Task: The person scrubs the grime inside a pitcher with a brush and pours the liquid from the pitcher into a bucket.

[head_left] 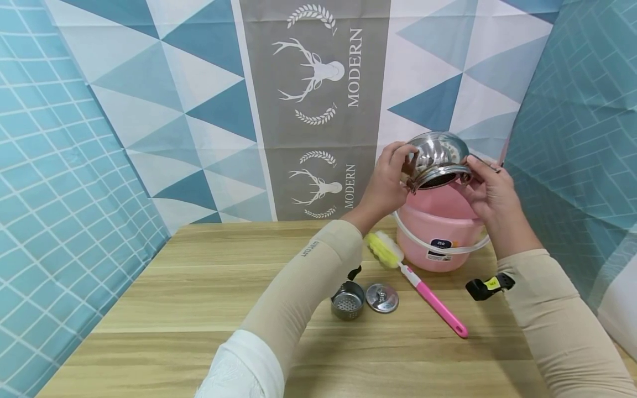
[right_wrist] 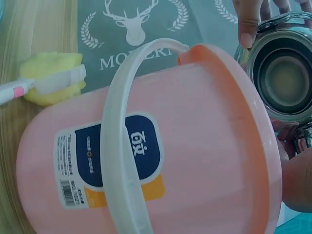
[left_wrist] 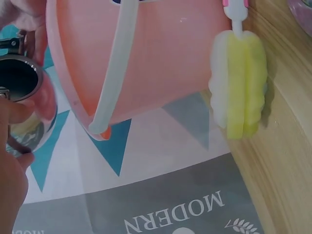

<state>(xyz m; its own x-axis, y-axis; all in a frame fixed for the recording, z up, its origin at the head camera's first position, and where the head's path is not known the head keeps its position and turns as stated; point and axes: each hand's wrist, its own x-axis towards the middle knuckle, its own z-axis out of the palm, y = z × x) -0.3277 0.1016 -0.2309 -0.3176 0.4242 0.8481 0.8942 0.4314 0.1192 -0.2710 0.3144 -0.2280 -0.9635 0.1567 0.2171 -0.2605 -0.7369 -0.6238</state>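
Observation:
Both hands hold a shiny metal teapot (head_left: 438, 150) above the pink bucket (head_left: 423, 235). The pot is tipped over, its round mouth facing down and towards me. My left hand (head_left: 390, 174) grips its left side near the rim, the thumb beneath. On the other side, my right hand (head_left: 490, 190) grips it by the rim, beside a metal lug. In the right wrist view the dark inside of the teapot (right_wrist: 287, 78) shows. No spout can be made out.
A perforated metal strainer basket (head_left: 348, 301) stands on the wooden table (head_left: 209, 309), with a metal lid (head_left: 382, 298) beside it. A sponge brush with a pink handle (head_left: 438, 304) lies in front of the bucket. Patterned cloth (head_left: 209, 110) hangs behind. Something white (head_left: 619, 301) stands at the right edge.

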